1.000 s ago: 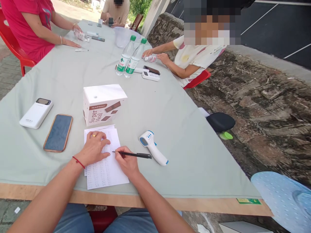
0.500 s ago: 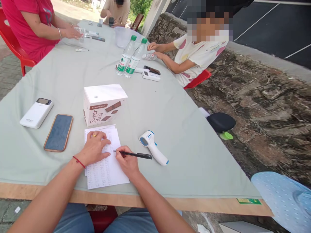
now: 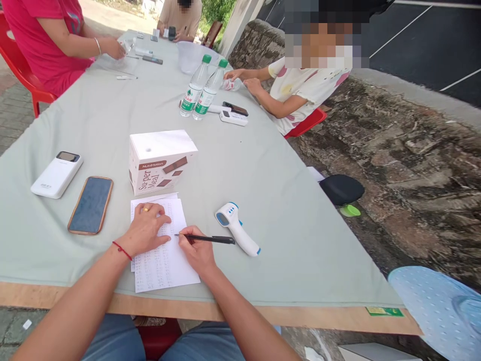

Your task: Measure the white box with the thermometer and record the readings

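Observation:
My left hand lies spread over the sheets of paper, its thumb and fingers apart. Rows of small handwriting fill much of the top sheet. In my right hand is a black pen, its tip on or just above the paper, right of my left thumb. Just beyond the sheets stands a white and brown box. Right of my right hand rests a white and blue infrared thermometer. To the left are a phone with its screen dark and a white power bank.
Two water bottles with green caps stand mid-table, beside another white power bank. A clear plastic basin is farther back. Three other people sit around the cloth-covered table; one at the right handles a plastic bottle. A blue hat-like object is at the lower right.
My hands, the pen and the paper show no clear movement. The hands of the people at the far left and right have shifted around their plastic bottles.

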